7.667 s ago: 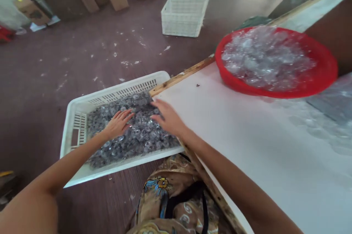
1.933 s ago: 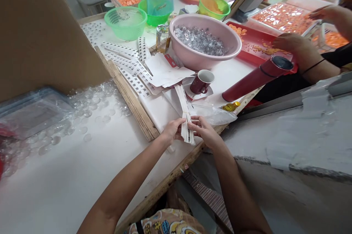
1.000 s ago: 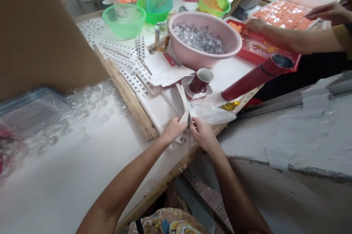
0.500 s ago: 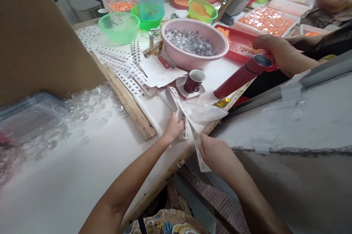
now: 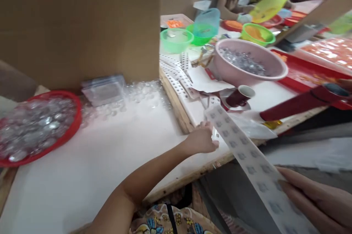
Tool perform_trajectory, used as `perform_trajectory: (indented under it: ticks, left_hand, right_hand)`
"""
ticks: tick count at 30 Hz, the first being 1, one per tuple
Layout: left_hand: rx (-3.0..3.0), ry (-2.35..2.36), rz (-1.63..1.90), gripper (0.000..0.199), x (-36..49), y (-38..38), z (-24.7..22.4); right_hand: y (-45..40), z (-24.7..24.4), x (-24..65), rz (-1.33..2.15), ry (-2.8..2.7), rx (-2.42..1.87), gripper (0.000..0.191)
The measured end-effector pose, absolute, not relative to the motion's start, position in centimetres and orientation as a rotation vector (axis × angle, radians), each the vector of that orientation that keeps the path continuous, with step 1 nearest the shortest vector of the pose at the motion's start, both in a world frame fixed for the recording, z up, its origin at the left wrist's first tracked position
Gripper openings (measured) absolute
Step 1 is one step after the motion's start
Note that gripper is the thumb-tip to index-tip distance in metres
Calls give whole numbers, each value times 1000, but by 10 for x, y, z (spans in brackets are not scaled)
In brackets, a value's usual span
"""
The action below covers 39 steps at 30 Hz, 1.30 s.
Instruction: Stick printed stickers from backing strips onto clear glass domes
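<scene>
A long white strip of stickers (image 5: 242,153) with rows of small dark prints runs diagonally up from my right hand (image 5: 313,197), whose fingers and thumb pinch its near end. My left hand (image 5: 202,139) is over the white table close to its front edge, left of the strip's far end. Its fingers are curled together, and whatever they may hold is hidden and blurred. More sticker strips (image 5: 178,74) lie behind the wooden ledge. White sheets of paper (image 5: 207,80) rest beside them.
A pink basin (image 5: 247,61) holds many clear pieces. Near it stand a dark red cup (image 5: 240,96) and a red flask (image 5: 297,102). A red basin (image 5: 78,116) of clear domes sits left. A wooden ledge (image 5: 176,105) divides the table; a cardboard panel (image 5: 82,21) rises behind.
The view has swung left, bringing in the red basin of clear domes. My right hand has come closer with the sticker strip, now raised and turned face-up. My left hand is apart from that strip.
</scene>
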<state>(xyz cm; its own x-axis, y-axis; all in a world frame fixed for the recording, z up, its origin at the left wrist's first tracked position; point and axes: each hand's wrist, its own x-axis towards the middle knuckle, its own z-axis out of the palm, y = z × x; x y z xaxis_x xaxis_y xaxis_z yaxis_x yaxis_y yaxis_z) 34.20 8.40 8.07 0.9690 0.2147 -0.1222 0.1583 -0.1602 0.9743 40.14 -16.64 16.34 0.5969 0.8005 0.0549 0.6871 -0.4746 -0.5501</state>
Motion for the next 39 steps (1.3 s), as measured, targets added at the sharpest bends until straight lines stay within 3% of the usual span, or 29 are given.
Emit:
perform_trajectory:
  ticks: [3, 9, 13, 16, 18, 23, 28, 33, 39]
  left_hand:
    - [1250, -84, -44, 41, 277, 111, 106]
    - [397, 684, 882, 46, 186, 145, 95]
    - [146, 888, 1159, 39, 140, 168, 75]
    - [85, 905, 1256, 33, 110, 181, 63]
    - [87, 876, 1295, 32, 96, 186, 56]
    - [220, 860, 1294, 34, 89, 194, 46]
    - [388, 835, 1268, 43, 84, 204, 40]
    - [565, 989, 1296, 47, 42, 216, 20]
    - [1033, 1236, 1011, 35, 1, 217, -4]
  right_hand:
    - [-96, 160, 385, 364, -1539, -2250, 25]
    - [42, 144, 290, 263, -2173, -2371, 38]
    - [84, 124, 250, 568, -2396, -2024, 43]
    - [106, 99, 255, 865, -2227, -1675, 63]
    - [120, 75, 264, 974, -1954, -1614, 67]
    - [141, 17, 257, 1485, -1510, -1378, 64]
    - [145, 8, 247, 1749, -1349, -1280, 39]
    - [157, 32, 285, 1288, -1679, -1580, 16]
    - [166, 23, 313, 841, -2002, -1665, 17]
